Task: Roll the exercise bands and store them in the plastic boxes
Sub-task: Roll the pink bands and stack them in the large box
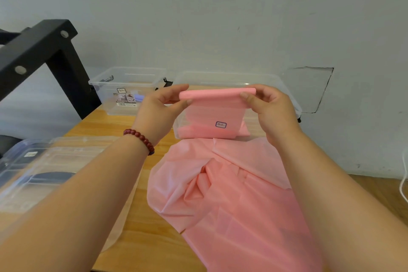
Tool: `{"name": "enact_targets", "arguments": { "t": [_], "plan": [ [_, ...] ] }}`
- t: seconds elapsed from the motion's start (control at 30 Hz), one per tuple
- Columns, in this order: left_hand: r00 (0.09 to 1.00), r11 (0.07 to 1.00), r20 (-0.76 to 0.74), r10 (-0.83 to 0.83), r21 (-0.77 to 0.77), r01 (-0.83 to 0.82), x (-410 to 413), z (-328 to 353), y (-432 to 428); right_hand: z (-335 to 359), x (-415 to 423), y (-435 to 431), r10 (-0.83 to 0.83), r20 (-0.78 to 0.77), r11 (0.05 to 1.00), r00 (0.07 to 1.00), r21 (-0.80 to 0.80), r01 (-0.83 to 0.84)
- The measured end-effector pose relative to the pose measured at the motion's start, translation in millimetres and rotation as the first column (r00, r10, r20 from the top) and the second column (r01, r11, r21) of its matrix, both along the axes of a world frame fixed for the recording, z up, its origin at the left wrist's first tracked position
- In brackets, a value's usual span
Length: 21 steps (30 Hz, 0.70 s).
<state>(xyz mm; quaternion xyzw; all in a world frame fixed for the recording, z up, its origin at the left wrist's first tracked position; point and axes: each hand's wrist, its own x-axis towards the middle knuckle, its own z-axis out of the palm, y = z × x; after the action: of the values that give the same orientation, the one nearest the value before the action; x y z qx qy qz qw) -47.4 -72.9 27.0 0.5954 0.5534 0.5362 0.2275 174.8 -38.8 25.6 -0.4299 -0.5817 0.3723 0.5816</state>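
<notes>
A pink exercise band [223, 194] hangs from my hands and lies crumpled on the wooden table [123, 121]. Its top end is folded into a flat roll held up in the air. My left hand [163, 104] pinches the roll's left end and my right hand [265, 104] pinches the right end. Behind the band stands a clear plastic box [284, 90], partly hidden by the band. A second clear plastic box [125, 90] with a paper label sits further left at the back.
A black metal frame [44, 51] rises at the left. Clear plastic lids or boxes [44, 172] lie at the table's left edge under my left forearm. A grey wall stands close behind the table. A white cable [404, 183] hangs at the right edge.
</notes>
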Motion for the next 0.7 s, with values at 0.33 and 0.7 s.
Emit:
{"name": "enact_targets", "arguments": {
  "t": [0.33, 0.7],
  "plan": [
    [0.995, 1.0, 0.101, 0.014, 0.026, -0.017, 5.1, 2.5, -0.6, 0.8, -2.3, 0.6, -0.044, -0.006, 0.999, 0.999, -0.012, 0.044],
    [0.996, 1.0, 0.087, -0.021, 0.024, 0.019, 2.6, 0.0, -0.6, -0.6, -1.3, 0.6, -0.034, -0.03, 0.999, 0.999, -0.006, 0.033]
  ]
}}
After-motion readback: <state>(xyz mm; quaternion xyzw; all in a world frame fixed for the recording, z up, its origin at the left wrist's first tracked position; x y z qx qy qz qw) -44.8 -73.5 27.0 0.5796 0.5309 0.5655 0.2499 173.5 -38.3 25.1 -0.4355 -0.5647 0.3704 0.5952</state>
